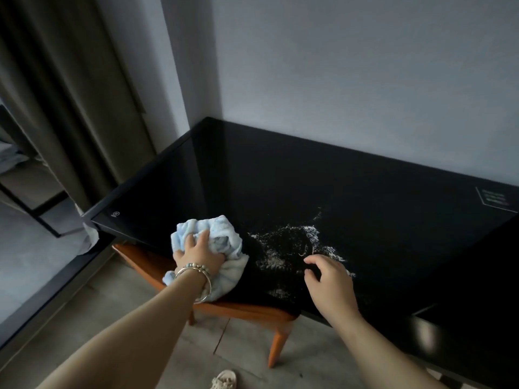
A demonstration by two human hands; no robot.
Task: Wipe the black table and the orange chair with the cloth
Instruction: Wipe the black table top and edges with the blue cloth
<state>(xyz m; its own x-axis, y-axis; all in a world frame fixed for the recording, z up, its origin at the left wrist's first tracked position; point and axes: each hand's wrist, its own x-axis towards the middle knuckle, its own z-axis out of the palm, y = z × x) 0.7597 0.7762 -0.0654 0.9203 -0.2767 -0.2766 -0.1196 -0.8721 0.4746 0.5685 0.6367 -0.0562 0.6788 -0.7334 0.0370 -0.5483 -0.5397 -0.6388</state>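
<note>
White residue (289,248) between cloth (222,245) and right hand (330,279)

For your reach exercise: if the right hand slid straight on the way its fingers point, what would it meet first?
Probably the white powdery smear on the black table, just beyond the right hand; depth is uncertain.

Single head-worn view, looking forward and down, close over black table (309,178)
</note>
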